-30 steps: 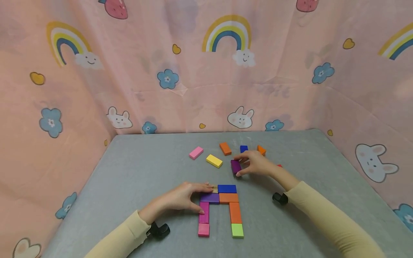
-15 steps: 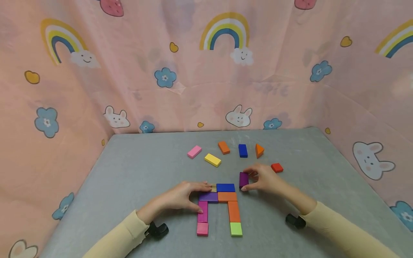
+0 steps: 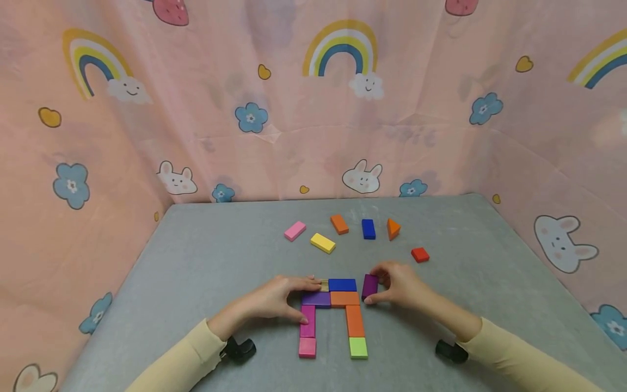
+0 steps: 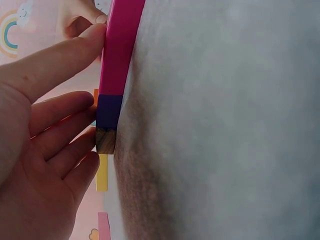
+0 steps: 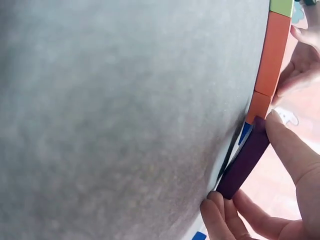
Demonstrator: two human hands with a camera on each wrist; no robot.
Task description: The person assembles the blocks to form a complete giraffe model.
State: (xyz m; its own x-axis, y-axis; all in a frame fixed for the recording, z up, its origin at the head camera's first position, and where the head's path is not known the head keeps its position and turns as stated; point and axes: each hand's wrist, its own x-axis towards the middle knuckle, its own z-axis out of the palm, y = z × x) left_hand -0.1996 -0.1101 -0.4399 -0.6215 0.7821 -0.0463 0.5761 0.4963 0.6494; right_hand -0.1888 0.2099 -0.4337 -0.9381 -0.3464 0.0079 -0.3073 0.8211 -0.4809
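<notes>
Flat blocks lie in an arch shape on the grey table. My left hand rests at its left side, thumb on the magenta block and fingertips over the bare-wood block, which they partly hide. Below that are a violet block and an orange block, with a blue block above the orange one. Just right of the blue block, a dark purple block is pinched lengthwise between thumb and fingers of my right hand. In the right wrist view this purple block looks slightly tilted.
Beyond the arch lie loose pink, yellow, orange and blue blocks, an orange triangle and a red block. The arch's legs end in a pink block and a lime block.
My right hand has brought the purple block nearer, from among the loose blocks to the arch's upper right, turning it slightly. The left hand has stayed in place.
</notes>
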